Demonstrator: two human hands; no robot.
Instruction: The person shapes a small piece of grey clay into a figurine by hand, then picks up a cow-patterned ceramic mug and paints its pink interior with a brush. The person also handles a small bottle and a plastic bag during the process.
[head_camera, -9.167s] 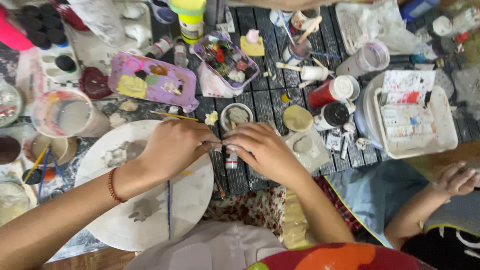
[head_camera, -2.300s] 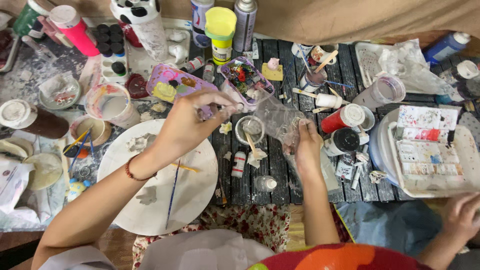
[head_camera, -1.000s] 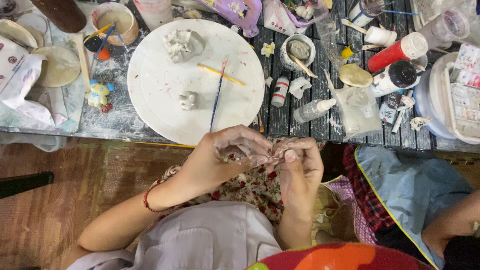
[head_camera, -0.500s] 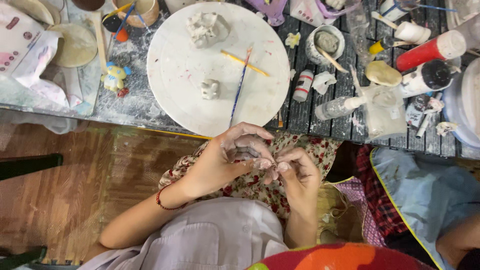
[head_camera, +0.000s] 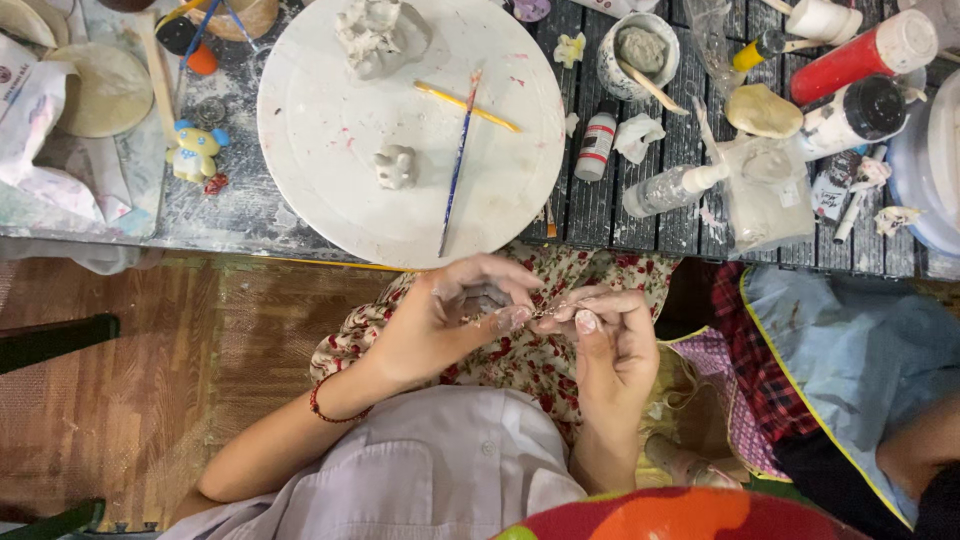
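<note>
Both my hands are over my lap, just below the table edge. My left hand (head_camera: 440, 325) curls around a small grey clay piece (head_camera: 486, 298). The fingertips of my right hand (head_camera: 605, 340) pinch a thin bit at that piece's side, touching my left fingertips. Above them on the table lies a round white board (head_camera: 330, 190). It carries a grey clay lump (head_camera: 375, 35), a small clay figure (head_camera: 395, 166), a yellow brush (head_camera: 467, 106) and a blue-handled brush (head_camera: 458, 170).
A cup of grey clay (head_camera: 640, 48), a small white bottle (head_camera: 598, 146), a clear squeeze bottle (head_camera: 668, 190), a plastic bag (head_camera: 765, 195) and a red bottle (head_camera: 860, 55) crowd the slatted table. A yellow toy figure (head_camera: 195, 150) stands at left. Another person's blue apron (head_camera: 850, 340) is at right.
My hands left the table, where they reached among the paints, and came down to my lap with the small clay piece. Over the last second they stay there, fingers shifting on it.
</note>
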